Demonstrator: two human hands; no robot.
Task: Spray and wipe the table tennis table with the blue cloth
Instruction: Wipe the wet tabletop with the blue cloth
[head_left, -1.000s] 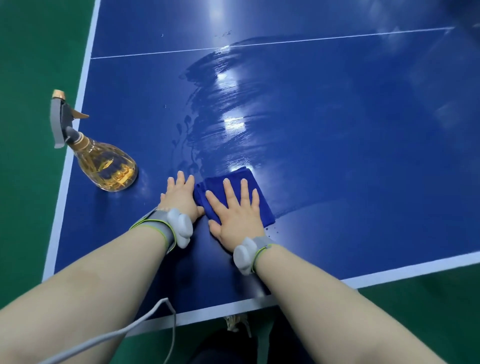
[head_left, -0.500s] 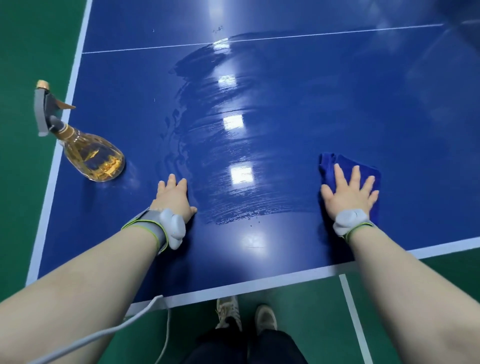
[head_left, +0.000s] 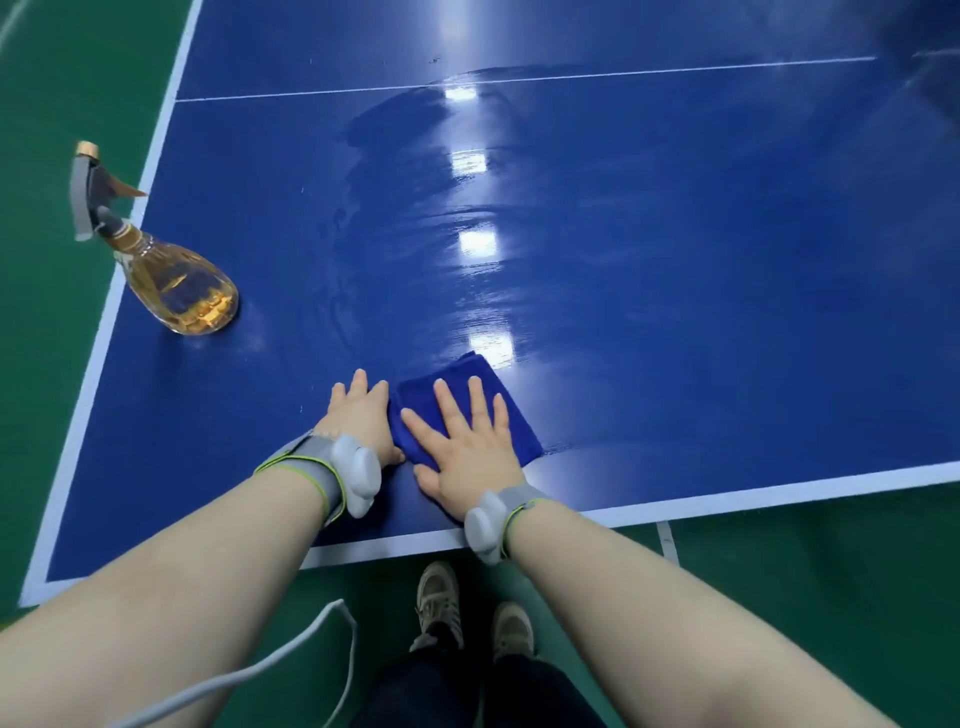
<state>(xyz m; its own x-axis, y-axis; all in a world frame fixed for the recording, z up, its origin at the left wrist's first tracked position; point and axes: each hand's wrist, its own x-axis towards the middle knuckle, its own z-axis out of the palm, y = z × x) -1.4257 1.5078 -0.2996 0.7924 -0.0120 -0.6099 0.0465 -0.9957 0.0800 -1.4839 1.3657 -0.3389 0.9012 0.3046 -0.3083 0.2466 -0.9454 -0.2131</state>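
While the right hand (head_left: 467, 447) presses the cloth (head_left: 480, 370) down with straight, spread fingers by the table's (head_left: 675, 260) near edge, the left hand (head_left: 361, 421) lies flat beside it. This looks like mid-wipe; the seemingly dry strip toward the bottle (head_left: 182, 291) likely needs the next pass.

One cloth (head_left: 519, 434), one bottle (head_left: 179, 291), two hands (head_left: 363, 421) (head_left: 470, 457)

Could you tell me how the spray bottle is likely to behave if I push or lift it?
The spray bottle looks well filled with amber liquid, so probably heavy for its size. Its broad body under a narrow neck suggests sliding rather than tipping. Standing near the table edge, it could fall if pushed left.
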